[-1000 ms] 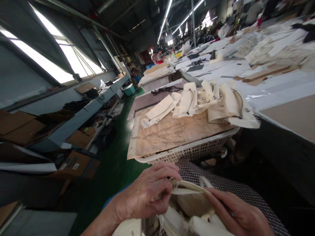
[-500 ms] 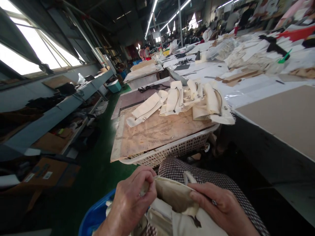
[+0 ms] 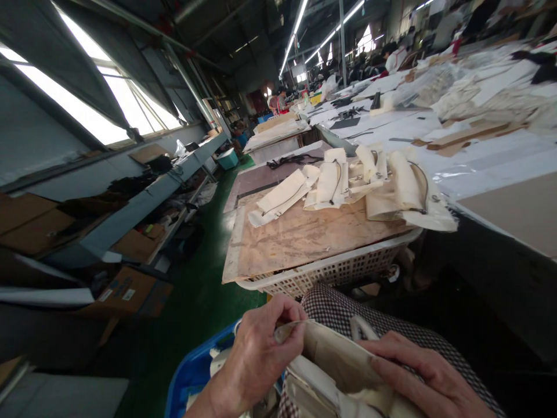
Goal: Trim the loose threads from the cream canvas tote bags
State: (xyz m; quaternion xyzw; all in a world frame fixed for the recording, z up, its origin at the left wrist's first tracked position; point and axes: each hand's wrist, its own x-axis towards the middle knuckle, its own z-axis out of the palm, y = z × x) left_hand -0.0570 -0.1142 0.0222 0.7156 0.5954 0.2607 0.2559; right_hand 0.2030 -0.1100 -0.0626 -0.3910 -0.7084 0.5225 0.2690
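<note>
A cream fabric bag piece (image 3: 337,363) lies on my lap over checked trousers (image 3: 343,310). My left hand (image 3: 256,357) pinches the bag's upper left edge with closed fingers. On its right side rests my right hand (image 3: 418,377), fingers curled over the fabric and holding it. More cream fabric lies beneath at the bottom edge.
Ahead, a white plastic basket (image 3: 335,270) carries a brown board (image 3: 300,235) with several cream bags (image 3: 361,183) with dark cords. A blue bin (image 3: 195,371) sits at my left. A long white worktable (image 3: 478,151) runs along the right, shelves (image 3: 143,203) on the left, green floor (image 3: 204,290) between.
The view swung right and back. My left hand kept its pinch on the bag's edge, while my right hand slid a little rightward along the fabric.
</note>
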